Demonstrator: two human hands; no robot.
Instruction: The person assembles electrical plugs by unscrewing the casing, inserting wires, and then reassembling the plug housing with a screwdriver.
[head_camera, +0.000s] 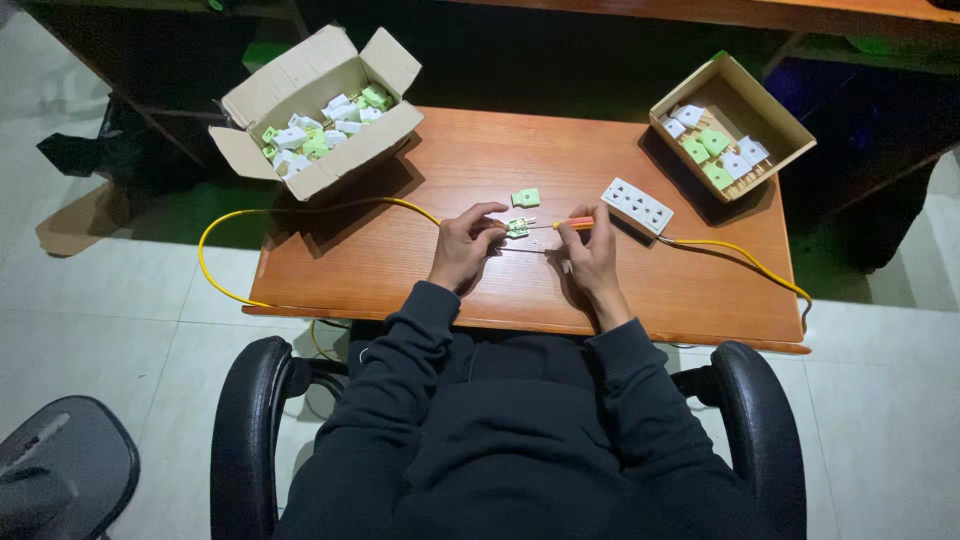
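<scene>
You sit at a small reddish-brown wooden table (400, 270). An open cardboard carton with raised flaps (300, 85) sits at its far left corner, holding loose white and green plastic plugs (320, 135). A shallower open cardboard box (760, 105) sits at the far right with more of the same plugs laid flat. A yellow cable (215, 275) loops off the left edge; another yellow stretch runs to a white rectangular power strip (637, 206) just beyond your right hand.

Your left hand (462, 250) pinches the small green and white plug body with bare prongs (517, 228) between thumb and fingers, closed on it, just above the table centre. Your right hand (592, 255) is closed around a thin orange-handled screwdriver (572, 224), tip pointing at that plug. A separate pale green plug cover (525, 197) lies just beyond, apart from both hands.

Keep the plug pinned steady and low over the table. Keep the driver in line with the screw, press lightly, turn slowly. Whether the tip is seated in a screw is too small to tell.
</scene>
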